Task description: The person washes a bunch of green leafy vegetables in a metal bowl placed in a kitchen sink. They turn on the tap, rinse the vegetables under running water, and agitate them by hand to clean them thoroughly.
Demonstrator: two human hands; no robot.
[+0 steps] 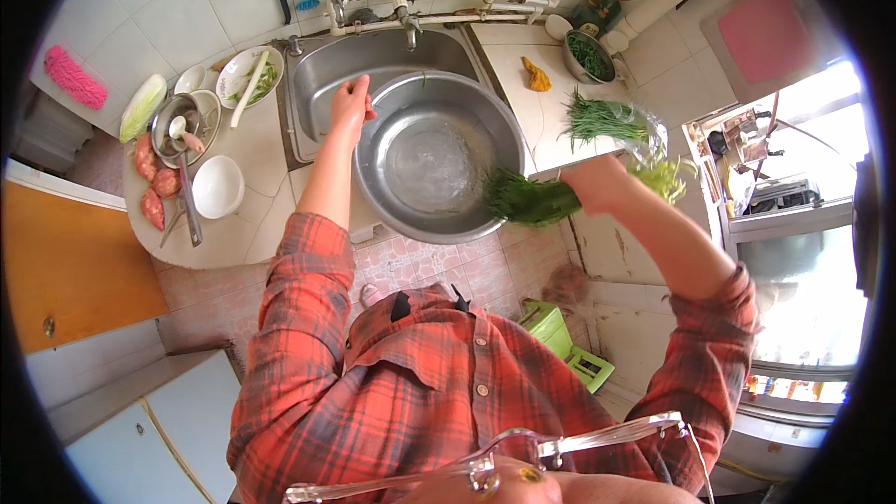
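Observation:
A large stainless steel basin (pixel 437 147) holds some clear water and overhangs the front of the sink (pixel 318 101). My right hand (pixel 595 182) grips a bunch of long, thin green leaves that look like chives (pixel 535 199); their dark tips hang over the basin's right rim. By the left rim is my left hand (pixel 353 106), fingers curled and thumb raised, with nothing visible in it. Whether it touches the rim is unclear. Another bunch of chives (pixel 605 119) lies on the right counter beside a clear plastic bag (pixel 647 133). Pale yellow-green stalks (pixel 661 178) show beyond my right wrist.
Faucets (pixel 409 21) rise behind the sink. The left counter bears a plate with a scallion stalk (pixel 250 87), a ladle (pixel 183 175), a white bowl (pixel 218 187), sweet potatoes (pixel 166 183) and a cabbage (pixel 143 108). Rightward stands a pot of chopped greens (pixel 588 56). A green stool (pixel 560 336) is below.

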